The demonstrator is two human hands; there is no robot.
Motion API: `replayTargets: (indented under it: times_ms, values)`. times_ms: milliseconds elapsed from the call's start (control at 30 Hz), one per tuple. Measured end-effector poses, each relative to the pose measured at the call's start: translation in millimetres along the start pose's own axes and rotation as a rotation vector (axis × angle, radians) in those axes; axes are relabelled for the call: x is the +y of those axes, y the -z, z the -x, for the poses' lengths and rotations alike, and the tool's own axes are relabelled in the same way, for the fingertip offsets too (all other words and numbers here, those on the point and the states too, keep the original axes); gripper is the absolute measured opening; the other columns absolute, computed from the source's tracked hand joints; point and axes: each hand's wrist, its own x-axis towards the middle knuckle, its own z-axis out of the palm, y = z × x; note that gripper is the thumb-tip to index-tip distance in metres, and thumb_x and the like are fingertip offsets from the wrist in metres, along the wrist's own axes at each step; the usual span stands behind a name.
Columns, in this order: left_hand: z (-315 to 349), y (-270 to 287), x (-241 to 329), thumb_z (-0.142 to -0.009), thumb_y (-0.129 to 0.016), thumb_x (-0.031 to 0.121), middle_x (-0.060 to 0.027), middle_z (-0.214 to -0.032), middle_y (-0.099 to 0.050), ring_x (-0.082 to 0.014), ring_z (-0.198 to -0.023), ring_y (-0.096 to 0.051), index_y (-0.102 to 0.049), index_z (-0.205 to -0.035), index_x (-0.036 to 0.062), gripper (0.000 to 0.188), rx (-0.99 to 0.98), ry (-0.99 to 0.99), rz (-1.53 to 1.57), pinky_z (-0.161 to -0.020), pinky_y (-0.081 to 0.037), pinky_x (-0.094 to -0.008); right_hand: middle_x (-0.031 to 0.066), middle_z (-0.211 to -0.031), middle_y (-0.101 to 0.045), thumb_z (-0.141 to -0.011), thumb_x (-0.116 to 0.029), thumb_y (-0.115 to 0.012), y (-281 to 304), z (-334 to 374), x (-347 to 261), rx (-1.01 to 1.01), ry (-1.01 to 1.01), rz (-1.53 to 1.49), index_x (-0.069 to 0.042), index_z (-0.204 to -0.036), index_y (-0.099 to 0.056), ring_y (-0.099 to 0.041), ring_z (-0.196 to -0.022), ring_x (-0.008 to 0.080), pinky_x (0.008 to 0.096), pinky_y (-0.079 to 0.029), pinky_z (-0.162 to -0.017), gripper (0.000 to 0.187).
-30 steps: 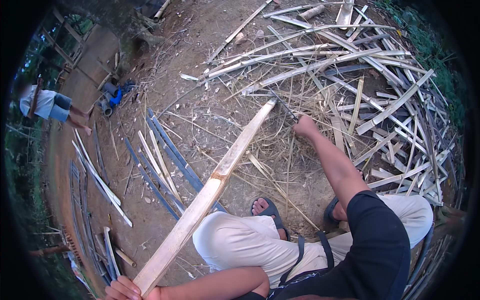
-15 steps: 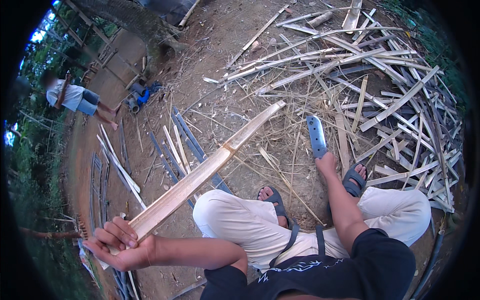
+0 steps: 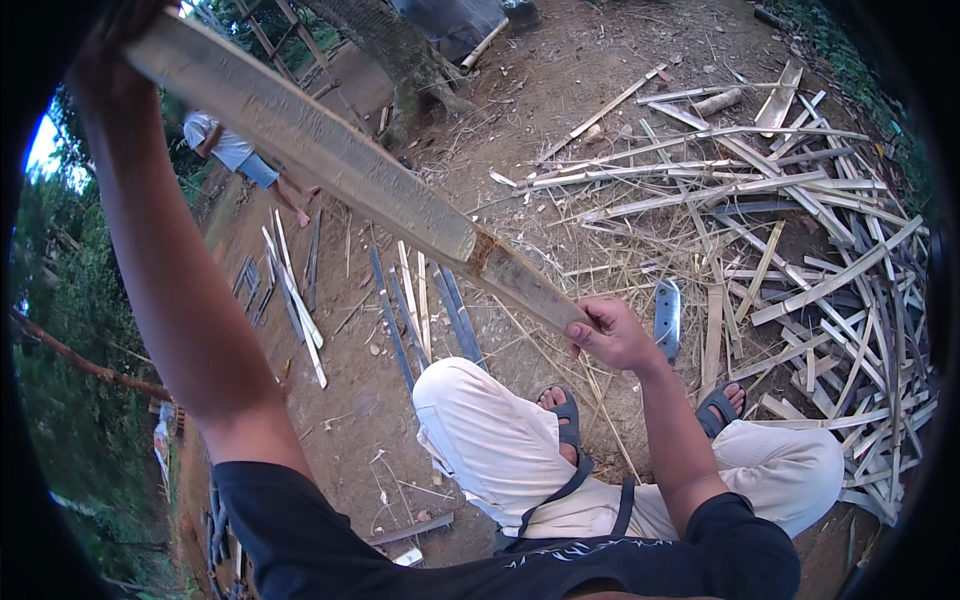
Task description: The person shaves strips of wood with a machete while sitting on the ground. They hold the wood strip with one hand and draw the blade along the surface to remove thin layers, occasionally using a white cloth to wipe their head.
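A long split bamboo piece (image 3: 350, 165) slants across in front of me, from the upper left down to the middle, with a brown node ring part-way along. My left hand (image 3: 115, 55), raised high on a stretched arm, grips its far-left end; that hand is dark and partly cut off by the view's rim. At the narrower end, my right hand (image 3: 612, 333) has thumb and fingers closed round the bamboo. Just right of that hand, a broad metal knife blade (image 3: 668, 318) with holes shows against the ground, apart from the fingers; its handle is hidden behind my forearm.
A large heap of bamboo strips (image 3: 800, 260) spreads at the right. Dark and pale strips (image 3: 425, 300) lie ahead of my left knee (image 3: 480, 410). A tree trunk (image 3: 395, 60) rises at the back, and another person (image 3: 235, 150) stands at the far left.
My left hand has swung the bamboo's end up and away, showing its other face. My right hand has let go of the knife and taken hold of the bamboo's narrow end.
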Motion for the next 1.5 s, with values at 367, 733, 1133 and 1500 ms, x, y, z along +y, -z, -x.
replayTargets:
  times_ms: [367, 733, 1133, 1500]
  values:
    - [140.1, -118.2, -213.0, -0.1, -0.038, 0.062, -0.0211, -0.127, -0.057, -0.0277, -0.116, -0.058, -0.042, -0.139, -0.0031, 0.076, 0.631, 0.659, -0.33, -0.1, -0.046, -0.0431, -0.0049, -0.066, -0.052, -0.098, -0.026, -0.065, 19.9, -5.5, -31.7, 0.622, 0.301, -0.235, -0.005, -0.101, -0.057, -0.048, -0.054, 0.002, 0.0201, -0.038, -0.047, 0.022]
    - [390.0, -330.8, -309.3, -0.104, -0.028, 0.057, -0.0165, -0.109, -0.066, -0.0301, -0.106, -0.066, -0.045, -0.131, -0.0002, 0.066, 0.121, 1.238, 0.707, -0.097, -0.052, -0.0436, -0.0087, -0.05, -0.028, -0.103, -0.027, -0.054, 110.4, -51.6, -30.2, 0.251, 0.086, -1.042, -0.013, -0.079, -0.046, -0.026, -0.037, 0.0021, 0.0184, -0.024, -0.032, 0.029]
    - [395.4, -333.9, -319.4, -0.101, -0.029, 0.062, 0.0022, -0.065, -0.04, -0.0048, -0.038, -0.029, -0.047, -0.119, 0.0059, 0.062, 0.569, 1.249, 1.077, -0.035, -0.024, -0.0225, 0.0177, -0.107, -0.066, -0.092, -0.075, -0.038, 116.2, -55.7, 107.5, 0.694, -0.448, -0.541, -0.003, -0.129, -0.055, -0.064, -0.098, 0.0303, 0.043, -0.05, -0.088, 0.083]
    - [392.0, -346.0, -332.0, -0.104, -0.024, 0.058, -0.0043, -0.071, -0.046, -0.011, -0.043, -0.039, -0.044, -0.122, 0.0082, 0.057, 0.599, 1.368, 1.035, -0.038, -0.031, -0.0246, 0.0286, -0.128, -0.047, -0.076, -0.028, -0.081, 43.9, 169.2, 235.5, 0.4, -1.002, 1.072, 0.005, -0.126, -0.041, -0.049, -0.122, 0.0461, 0.0478, -0.044, -0.101, 0.073]
